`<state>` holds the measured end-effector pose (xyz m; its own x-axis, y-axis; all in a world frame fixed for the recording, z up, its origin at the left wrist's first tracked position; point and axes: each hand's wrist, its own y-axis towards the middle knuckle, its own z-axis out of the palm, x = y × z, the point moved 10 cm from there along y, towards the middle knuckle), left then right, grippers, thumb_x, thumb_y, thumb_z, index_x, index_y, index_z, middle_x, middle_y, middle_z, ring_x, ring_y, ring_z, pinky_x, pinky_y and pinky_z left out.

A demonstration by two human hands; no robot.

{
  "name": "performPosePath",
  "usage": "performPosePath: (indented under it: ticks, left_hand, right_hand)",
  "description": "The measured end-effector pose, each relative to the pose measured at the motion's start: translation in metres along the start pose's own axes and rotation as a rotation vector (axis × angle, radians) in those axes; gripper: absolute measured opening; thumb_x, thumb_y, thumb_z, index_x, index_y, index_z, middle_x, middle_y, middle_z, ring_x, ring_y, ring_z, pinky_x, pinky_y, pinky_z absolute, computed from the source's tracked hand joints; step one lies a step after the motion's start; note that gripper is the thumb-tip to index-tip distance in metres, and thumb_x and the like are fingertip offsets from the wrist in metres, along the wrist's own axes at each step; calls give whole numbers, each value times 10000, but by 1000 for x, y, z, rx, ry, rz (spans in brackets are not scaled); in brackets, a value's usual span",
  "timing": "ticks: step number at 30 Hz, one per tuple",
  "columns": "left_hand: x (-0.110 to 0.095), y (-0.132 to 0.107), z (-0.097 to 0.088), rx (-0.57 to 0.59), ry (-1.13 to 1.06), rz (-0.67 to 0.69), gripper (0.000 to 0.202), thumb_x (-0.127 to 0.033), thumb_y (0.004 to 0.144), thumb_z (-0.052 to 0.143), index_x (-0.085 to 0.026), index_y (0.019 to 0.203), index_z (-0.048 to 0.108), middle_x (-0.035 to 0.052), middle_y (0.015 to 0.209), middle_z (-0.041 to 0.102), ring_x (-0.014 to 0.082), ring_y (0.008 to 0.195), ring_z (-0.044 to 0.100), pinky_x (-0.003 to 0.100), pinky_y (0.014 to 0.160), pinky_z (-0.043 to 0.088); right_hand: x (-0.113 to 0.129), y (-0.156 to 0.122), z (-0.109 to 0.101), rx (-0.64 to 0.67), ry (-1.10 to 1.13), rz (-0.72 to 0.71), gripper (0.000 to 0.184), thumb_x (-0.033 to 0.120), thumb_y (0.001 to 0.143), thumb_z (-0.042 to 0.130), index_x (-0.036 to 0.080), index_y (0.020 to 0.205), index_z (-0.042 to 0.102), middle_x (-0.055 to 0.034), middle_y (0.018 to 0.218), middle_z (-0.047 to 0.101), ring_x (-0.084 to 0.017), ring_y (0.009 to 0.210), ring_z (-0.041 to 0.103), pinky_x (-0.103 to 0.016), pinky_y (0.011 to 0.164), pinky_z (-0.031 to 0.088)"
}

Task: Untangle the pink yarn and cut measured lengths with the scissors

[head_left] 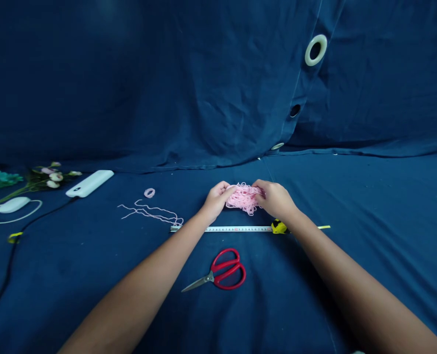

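Artificial flowers [44, 178] and a white power bank [90, 183] lie at far left on a navy cloth [369, 211], followed to the right by a small pink yarn loop [149, 192] and a loose pink yarn strand [148, 214]. At centre, the left hand [217, 199] and right hand [273, 199] close on either side of a tangled pink yarn bundle [244, 198], held together above a tape measure [279, 226] stretched left to right, with red-handled scissors [223, 271] on the near side.
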<state>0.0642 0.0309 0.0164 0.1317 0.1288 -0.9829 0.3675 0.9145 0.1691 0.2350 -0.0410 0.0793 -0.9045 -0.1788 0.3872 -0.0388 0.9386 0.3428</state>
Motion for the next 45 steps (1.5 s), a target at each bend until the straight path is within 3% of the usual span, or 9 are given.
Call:
performPosePath:
  ticks: [5, 8, 12, 14, 16, 22, 31, 38, 45]
  left_hand:
    - [-2, 4, -28, -224, -4, 90, 251, -416, 911, 699, -200, 861, 579, -9, 845, 610, 155, 823, 598, 253, 764, 462]
    - [-12, 3, -22, -185, 191, 169, 275, -293, 884, 690, -216, 1146, 658, 60, 1144, 684, 225, 1106, 637, 337, 985, 484]
    - [-21, -7, 18, 76, 629, 306, 591, -153, 782, 732, -267, 1357, 662, 95, 1406, 638, 328, 1356, 529, 473, 1183, 364]
    - [-16, -10, 29, 156, 783, 299, 485, -174, 781, 753, -272, 1254, 719, 94, 1319, 680, 359, 1287, 559, 503, 1150, 378]
    - [-14, -11, 31, 163, 855, 283, 273, -195, 811, 739, -252, 1077, 746, 88, 1155, 708, 344, 1153, 608, 482, 1072, 422]
    - [-26, -8, 3, -52, 581, 277, 150, -155, 895, 615, -223, 1027, 635, 43, 1058, 693, 244, 1025, 646, 350, 948, 474]
    - [-20, -12, -58, -538, 505, 135, 96, -192, 914, 541, -234, 989, 583, 38, 991, 691, 239, 958, 645, 345, 907, 484]
    - [-15, -13, -70, -580, 162, 188, 341, -285, 985, 381, -220, 1075, 702, 52, 1090, 735, 229, 1061, 672, 314, 936, 507]
    - [3, -11, -78, -686, -225, 42, 425, -377, 959, 381, -179, 1008, 754, 69, 989, 780, 237, 967, 742, 327, 875, 584]
  right_hand:
    - [-5, -2, -26, -219, 38, 41, 146, 224, 920, 548, 238, 961, 688, -55, 954, 715, -222, 858, 649, -308, 733, 440]
    - [-10, -4, -32, -288, 31, 85, 162, 252, 927, 542, 224, 1020, 671, -78, 1007, 694, -231, 884, 646, -321, 741, 453]
    - [-3, -1, 5, 23, 43, 9, 457, 347, 901, 648, 220, 1338, 609, -90, 1116, 725, -246, 932, 682, -325, 755, 486]
    - [2, -3, 22, 154, -30, -57, 592, 386, 854, 728, 218, 1407, 599, -131, 1267, 711, -296, 1118, 673, -345, 839, 502]
    - [2, -4, 31, 215, -116, -62, 528, 348, 842, 737, 223, 1349, 662, -140, 1293, 719, -316, 1177, 664, -349, 862, 497]
    - [-11, 1, 8, 69, -135, 110, 252, 251, 903, 610, 263, 1125, 727, -53, 898, 777, -233, 792, 692, -291, 621, 363]
    - [-28, -7, -32, -326, 159, 198, 257, 239, 887, 557, 266, 1096, 705, 12, 702, 659, -187, 632, 582, -292, 613, 347]
    - [-34, -10, -38, -412, 242, 226, 249, 269, 887, 553, 256, 1082, 707, 9, 675, 633, -192, 614, 567, -301, 615, 373]
    - [-42, -14, -41, -455, 297, 278, 203, 294, 877, 585, 259, 1034, 708, -4, 723, 675, -201, 646, 589, -303, 622, 398]
